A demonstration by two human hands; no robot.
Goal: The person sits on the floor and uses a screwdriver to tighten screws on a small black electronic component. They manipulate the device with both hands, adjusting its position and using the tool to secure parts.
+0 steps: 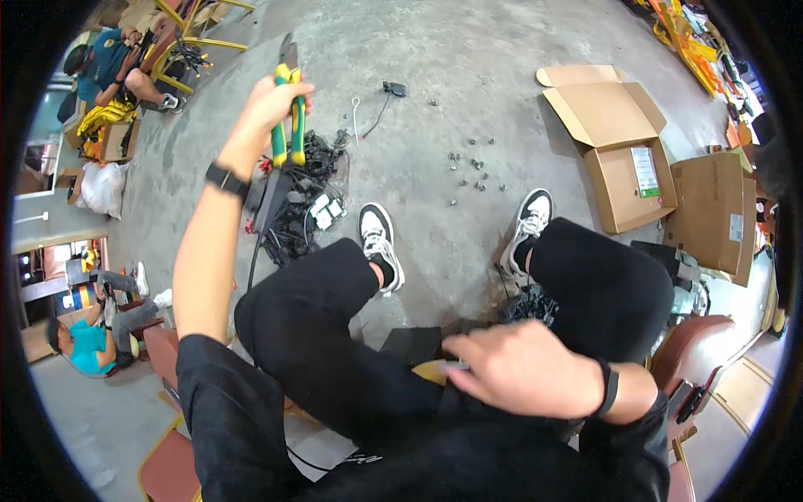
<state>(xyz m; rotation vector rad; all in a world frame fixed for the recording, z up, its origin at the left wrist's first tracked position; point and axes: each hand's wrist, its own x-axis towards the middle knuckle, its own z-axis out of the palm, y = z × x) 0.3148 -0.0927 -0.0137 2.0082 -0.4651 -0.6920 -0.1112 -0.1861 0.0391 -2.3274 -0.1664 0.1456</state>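
The left hand [269,107] is wrapped around the pliers [299,125], whose green and yellow handles run back toward the person while the dark head points away. They are held out above the floor [435,276], beyond a dark heap of cables [314,171] as seen in the view. The right hand [531,368] is over the lap, fingers curled and blurred; a yellow thing [429,372] shows just beside its fingertips (whether it is gripped, I cannot tell). Each wrist wears a black band.

In the heap lie some white parts [324,212], and a long black piece [269,201] lies along its left side. Past the heap, a thin white loop [355,121] and a small black device [394,89] with a lead rest on the floor. Little metallic bits [479,186] are scattered farther right, ahead of the right shoe [531,219]; the left shoe [378,243] is near the heap. Close behind the right shoe is a dark bundle [531,305] (its contents are hard to make out).

On the right, an open box [615,117] has a printed sheet [644,171] inside, with a taller box [707,209] next to it. At far left are two seated people, one in a teal shirt [88,345], and a white bag [104,188].
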